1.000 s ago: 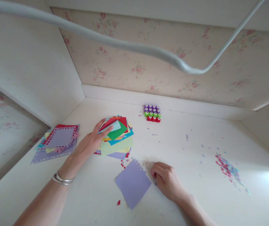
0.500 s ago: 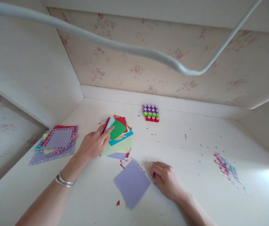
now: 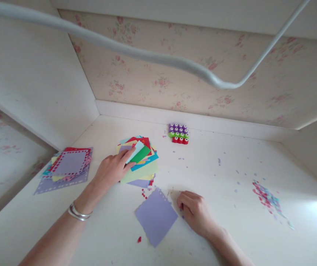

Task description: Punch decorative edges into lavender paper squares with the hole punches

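Observation:
My left hand (image 3: 113,169) lies over a loose pile of coloured paper (image 3: 140,173). Its thumb and fingers close on a small pale blue sheet (image 3: 135,150), which overlaps a green sheet (image 3: 143,153). Red, blue, yellow and light green sheets fan out underneath. My right hand (image 3: 193,208) rests on the table with its fingers curled under; whatever they may hold is hidden. Beside it, a purple paper sheet (image 3: 156,218) lies turned cornerwise, with small holes punched along its upper right edge.
At the left lies a stack of punched-edge sheets (image 3: 71,162). Purple, green and red craft punches (image 3: 179,133) stand in rows near the back wall. Paper confetti (image 3: 266,197) is heaped at the right, with bits scattered around. A white cable (image 3: 175,62) crosses above.
The pale blue sheet was curled up under my left fingers; now it lies flatter across the green one. My left hand has shifted slightly right. My right hand has stayed put.

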`<state>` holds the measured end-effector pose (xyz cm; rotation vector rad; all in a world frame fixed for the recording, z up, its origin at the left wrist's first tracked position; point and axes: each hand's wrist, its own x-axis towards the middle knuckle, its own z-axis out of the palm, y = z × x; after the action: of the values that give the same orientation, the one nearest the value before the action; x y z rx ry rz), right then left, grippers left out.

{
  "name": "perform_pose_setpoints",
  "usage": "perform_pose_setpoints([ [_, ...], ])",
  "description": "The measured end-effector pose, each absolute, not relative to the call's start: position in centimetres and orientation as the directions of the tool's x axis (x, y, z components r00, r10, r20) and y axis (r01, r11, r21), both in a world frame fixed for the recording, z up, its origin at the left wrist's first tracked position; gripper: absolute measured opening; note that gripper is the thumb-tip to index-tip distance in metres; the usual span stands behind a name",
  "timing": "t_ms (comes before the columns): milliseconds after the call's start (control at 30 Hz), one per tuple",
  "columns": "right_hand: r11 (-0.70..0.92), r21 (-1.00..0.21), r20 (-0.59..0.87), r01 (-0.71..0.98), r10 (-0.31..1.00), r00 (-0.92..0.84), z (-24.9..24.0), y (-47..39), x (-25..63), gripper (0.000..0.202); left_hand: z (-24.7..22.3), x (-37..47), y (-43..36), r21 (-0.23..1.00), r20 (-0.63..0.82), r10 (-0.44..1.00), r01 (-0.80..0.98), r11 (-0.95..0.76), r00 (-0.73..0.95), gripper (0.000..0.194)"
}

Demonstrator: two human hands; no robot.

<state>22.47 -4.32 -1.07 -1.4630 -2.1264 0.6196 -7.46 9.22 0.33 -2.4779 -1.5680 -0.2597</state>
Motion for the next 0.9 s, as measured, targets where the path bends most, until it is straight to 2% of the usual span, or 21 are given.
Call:
perform_pose_setpoints([
  [100, 0.315, -0.618, 0.123, 0.72, 0.944, -0.308, -1.2, -4.4, 22.5, 0.031, 0.6, -6.8, 9.1, -0.101, 0.27, 0.883, 0.924, -0.37, 0.383, 0.063],
  [200, 0.303, -0.623, 0.114, 0.721, 0.947, -0.299, -1.2, -4.4, 22.5, 0.031, 1.0, -6.2, 9.0, -0.096, 0.266, 0.889, 0.928, -0.361, 0.373, 0.061],
  [467, 0.309, -0.629, 0.11, 0.713, 0.944, -0.313, -1.1, -4.4, 22.7, 0.031, 0.8, -7.0, 9.5, -0.149, 0.231, 0.843, 0.874, -0.463, 0.486, 0.054],
  [667, 0.314, -0.639, 0.123, 0.702, 0.943, -0.31, -1.2, -4.4, 22.5, 0.03, 0.9, -7.4, 9.7, -0.23, 0.157, 0.851, 0.857, -0.462, 0.501, 0.063],
  [833, 0.307, -0.64, 0.121, 0.704, 0.945, -0.303, -1.1, -4.4, 22.5, 0.03, 1.2, -6.6, 9.3, -0.18, 0.168, 0.884, 0.895, -0.409, 0.437, 0.042],
  [900, 0.304, -0.637, 0.119, 0.708, 0.947, -0.3, -1.1, -4.3, 22.5, 0.029, 1.3, -6.1, 9.1, -0.142, 0.192, 0.893, 0.912, -0.385, 0.407, 0.041],
])
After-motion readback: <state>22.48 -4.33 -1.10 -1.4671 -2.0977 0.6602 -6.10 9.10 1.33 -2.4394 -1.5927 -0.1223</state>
